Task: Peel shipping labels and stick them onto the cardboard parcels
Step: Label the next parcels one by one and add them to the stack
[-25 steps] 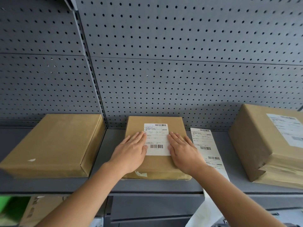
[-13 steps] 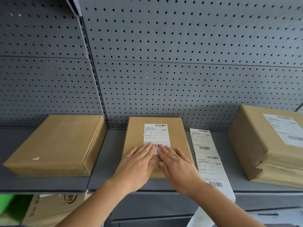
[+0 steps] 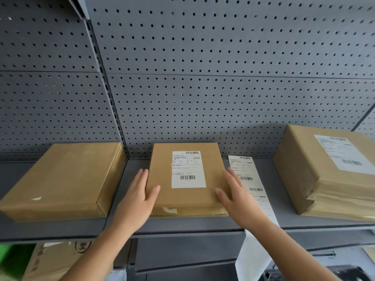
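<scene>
Cardboard parcel (image 3: 162,159) between flat hands
Left hand (image 3: 140,199) and right hand (image 3: 237,197), fingers straight, touch its side edges; shelf (image 3: 121,179) shows alongside

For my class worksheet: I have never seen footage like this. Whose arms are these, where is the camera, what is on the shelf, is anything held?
No machine here: a person wears a wide-angle camera on the head, so this one view looks down along their own arms. The left hand and right hand lie open at either side of the middle parcel, thumbs on its top; neither grips it. It carries a white label. The grey shelf also bears a bare-topped parcel at left, a labelled parcel at right, and a strip of labels hanging over the edge.
</scene>
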